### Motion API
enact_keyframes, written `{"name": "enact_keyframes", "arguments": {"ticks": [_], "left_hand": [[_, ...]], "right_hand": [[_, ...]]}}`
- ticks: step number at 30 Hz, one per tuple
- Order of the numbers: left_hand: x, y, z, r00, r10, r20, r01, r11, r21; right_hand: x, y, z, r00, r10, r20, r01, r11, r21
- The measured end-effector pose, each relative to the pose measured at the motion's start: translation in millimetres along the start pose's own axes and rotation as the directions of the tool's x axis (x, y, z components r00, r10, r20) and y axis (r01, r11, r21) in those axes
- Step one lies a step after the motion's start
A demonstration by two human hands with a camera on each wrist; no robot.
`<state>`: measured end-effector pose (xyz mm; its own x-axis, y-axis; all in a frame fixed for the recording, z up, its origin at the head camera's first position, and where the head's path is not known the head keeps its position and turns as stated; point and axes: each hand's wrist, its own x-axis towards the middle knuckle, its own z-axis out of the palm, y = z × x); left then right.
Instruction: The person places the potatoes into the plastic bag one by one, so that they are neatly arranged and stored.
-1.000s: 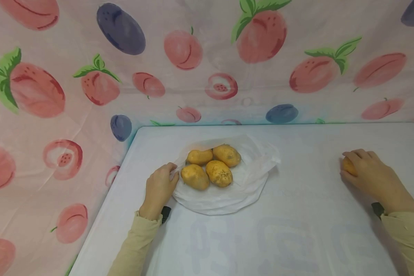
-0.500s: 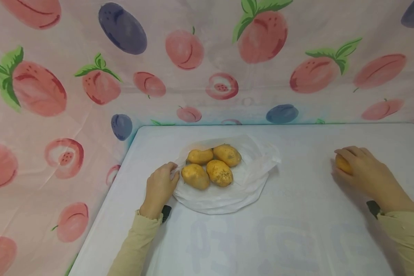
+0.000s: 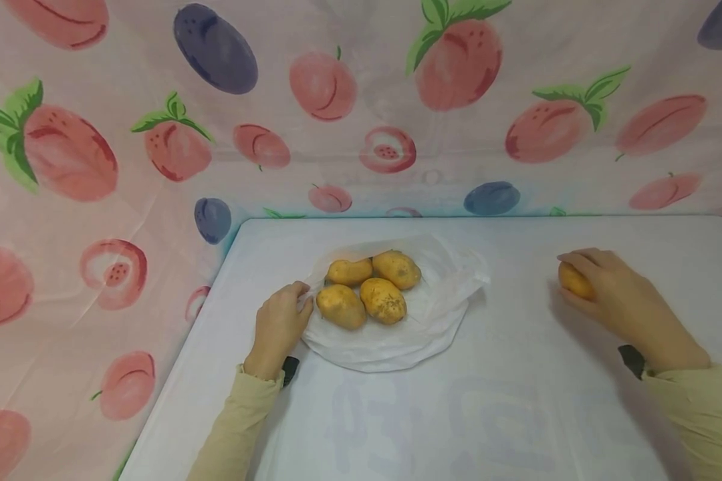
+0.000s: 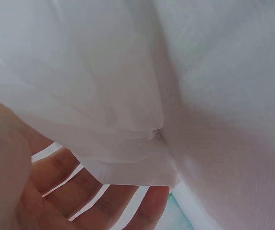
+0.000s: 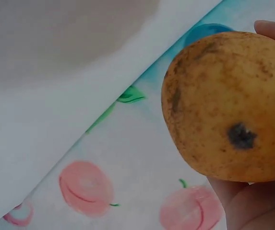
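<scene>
In the head view my right hand [image 3: 616,294] grips a yellow potato [image 3: 575,280] above the right half of the table. The right wrist view shows that potato close up, brown-speckled with one dark spot, between thumb and fingers. Further left, a thin white plastic bag [image 3: 391,357] lies spread on the table with several potatoes [image 3: 382,301] grouped on it. My left hand [image 3: 279,327] pinches the bag's left edge between thumb and fingers. Seen from the left wrist, the translucent plastic [image 4: 113,139] hangs across the fingers [image 4: 108,206].
The white table [image 3: 457,414] has its back edge against a pink fruit-print cloth [image 3: 433,133], which also hangs along the left side. A dark wrist strap [image 3: 632,361] shows beside the right sleeve.
My right hand has moved left with the potato, toward the bag. The left hand and the potatoes on the bag have stayed in place.
</scene>
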<state>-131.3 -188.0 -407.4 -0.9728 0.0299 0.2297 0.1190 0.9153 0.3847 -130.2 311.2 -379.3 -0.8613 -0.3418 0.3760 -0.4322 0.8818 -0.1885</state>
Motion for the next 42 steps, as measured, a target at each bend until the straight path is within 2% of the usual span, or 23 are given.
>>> {"name": "enact_keyframes", "arguments": {"ticks": [4, 11, 17, 26, 36, 42], "left_hand": [[0.3, 0.4, -0.5, 1.0, -0.003, 0.002, 0.003, 1.0, 0.002], [0.1, 0.4, -0.9, 1.0, -0.01, 0.008, 0.01, 1.0, 0.0], [0.6, 0.9, -1.0, 1.0, -0.007, 0.001, 0.007, 1.0, 0.002], [-1.0, -0.4, -0.1, 1.0, 0.009, -0.014, -0.009, 1.0, -0.002], [-0.5, -2.0, 0.3, 1.0, 0.003, -0.007, -0.004, 1.0, -0.003], [-0.7, -0.9, -0.2, 1.0, -0.002, -0.003, 0.002, 1.0, -0.004]], "right_hand": [[3.7, -9.2, -1.4, 1.0, -0.029, -0.011, 0.029, 1.0, 0.005], [10.3, -27.4, -2.3, 1.0, -0.027, -0.013, 0.027, 1.0, 0.01], [16.8, -40.6, 0.0, 0.997, -0.058, -0.045, 0.061, 0.997, 0.054], [26.1, -59.1, 7.4, 0.979, -0.157, -0.127, 0.17, 0.981, 0.099], [37.3, -75.9, 1.3, 0.96, -0.216, -0.177, 0.239, 0.964, 0.12], [45.3, -89.0, -1.9, 0.957, -0.226, -0.182, 0.252, 0.958, 0.138]]}}
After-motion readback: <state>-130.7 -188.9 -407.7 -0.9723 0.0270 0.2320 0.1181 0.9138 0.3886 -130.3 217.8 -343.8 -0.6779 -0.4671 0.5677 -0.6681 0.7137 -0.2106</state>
